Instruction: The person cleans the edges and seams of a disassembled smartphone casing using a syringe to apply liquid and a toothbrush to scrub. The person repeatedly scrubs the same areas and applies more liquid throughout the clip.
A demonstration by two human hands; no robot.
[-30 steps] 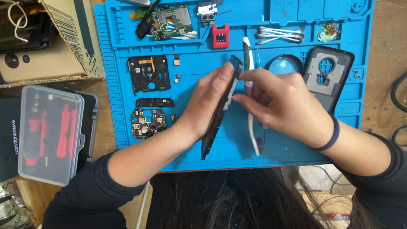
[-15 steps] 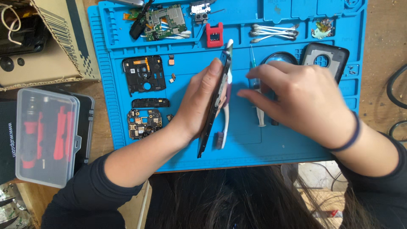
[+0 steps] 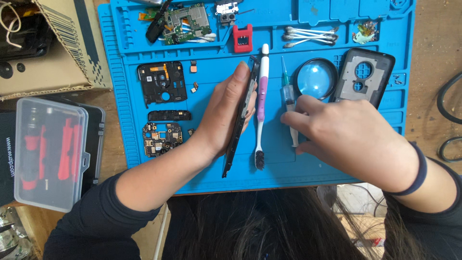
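While the left hand (image 3: 224,118) clamps a thin dark phone frame (image 3: 240,115) on edge, the right hand (image 3: 346,132) pinches a slim clear syringe (image 3: 288,101) on the ribbed blue mat (image 3: 202,175).

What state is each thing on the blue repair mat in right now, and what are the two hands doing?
Left hand: holds the dark phone frame up on its edge.
Right hand: fingers on the clear plastic syringe, which lies flat.
White and purple toothbrush: lying flat, bristles toward the person.
Round magnifying lens: flat on the blue mat.
Black phone back cover: lying inner side up.
Clear plastic tool case: closed.
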